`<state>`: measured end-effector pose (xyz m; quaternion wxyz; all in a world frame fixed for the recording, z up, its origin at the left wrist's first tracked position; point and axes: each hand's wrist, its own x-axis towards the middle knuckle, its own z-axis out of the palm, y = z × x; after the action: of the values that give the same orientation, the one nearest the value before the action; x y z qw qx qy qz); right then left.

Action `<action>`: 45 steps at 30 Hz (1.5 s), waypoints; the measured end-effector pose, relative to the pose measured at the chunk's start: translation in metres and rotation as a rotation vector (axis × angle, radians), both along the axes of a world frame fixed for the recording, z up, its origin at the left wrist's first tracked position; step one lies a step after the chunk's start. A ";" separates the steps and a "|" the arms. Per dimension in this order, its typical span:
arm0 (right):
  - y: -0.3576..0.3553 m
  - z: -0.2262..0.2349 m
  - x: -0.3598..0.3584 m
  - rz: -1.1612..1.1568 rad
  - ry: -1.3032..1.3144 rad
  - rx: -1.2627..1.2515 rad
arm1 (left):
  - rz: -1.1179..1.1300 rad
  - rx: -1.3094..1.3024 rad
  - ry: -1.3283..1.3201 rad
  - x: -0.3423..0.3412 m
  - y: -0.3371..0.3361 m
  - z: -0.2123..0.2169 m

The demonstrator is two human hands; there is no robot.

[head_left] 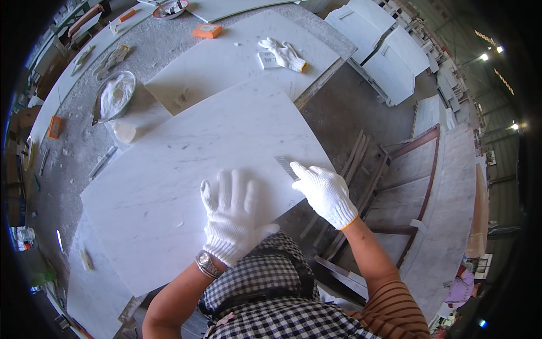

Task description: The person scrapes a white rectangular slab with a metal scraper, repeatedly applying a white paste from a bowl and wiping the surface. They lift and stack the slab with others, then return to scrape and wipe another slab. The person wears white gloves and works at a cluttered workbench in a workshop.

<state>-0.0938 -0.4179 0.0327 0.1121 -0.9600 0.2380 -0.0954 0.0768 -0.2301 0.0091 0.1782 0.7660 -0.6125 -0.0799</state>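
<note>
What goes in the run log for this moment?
left hand: flat on marble slab | right hand: holding small blade on slab | spare gloves: far slab

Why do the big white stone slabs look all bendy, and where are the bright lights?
Head view: the fisheye lens curves the white marble slab more toward the black round rim; small ceiling lamps flare at upper right; the white-gloved left hand and right hand look sharp, evenly lit, with only soft shadows.

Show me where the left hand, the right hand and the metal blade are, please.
left hand (231, 217): head view, back of the glove, flat on the slab.
right hand (324, 192): head view, back of the glove.
metal blade (285, 165): head view, its bare flat part.
</note>
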 end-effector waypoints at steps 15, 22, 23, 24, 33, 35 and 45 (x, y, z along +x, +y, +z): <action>-0.017 0.013 0.031 0.175 0.122 -0.052 | 0.012 -0.030 0.048 0.000 -0.003 0.002; -0.021 0.019 0.032 0.163 0.155 -0.082 | 0.013 -0.060 0.070 0.001 -0.004 0.004; -0.021 0.020 0.030 0.103 0.207 -0.071 | 0.010 -0.054 0.068 0.001 -0.003 0.003; -0.018 0.016 0.032 0.174 0.136 -0.053 | 0.009 -0.063 0.057 0.000 -0.003 0.003; -0.020 0.016 0.025 0.095 0.233 -0.048 | 0.010 -0.046 0.007 -0.001 -0.003 0.003; -0.010 0.005 0.034 0.242 0.129 -0.034 | 0.008 -0.037 0.028 -0.001 -0.004 0.005; -0.001 0.002 0.035 0.221 0.111 0.077 | 0.017 -0.044 -0.028 -0.003 -0.005 0.009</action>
<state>-0.0588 -0.4187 0.0350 0.1453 -0.9792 0.1402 -0.0199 0.0742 -0.2346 0.0178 0.1870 0.7681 -0.6100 -0.0544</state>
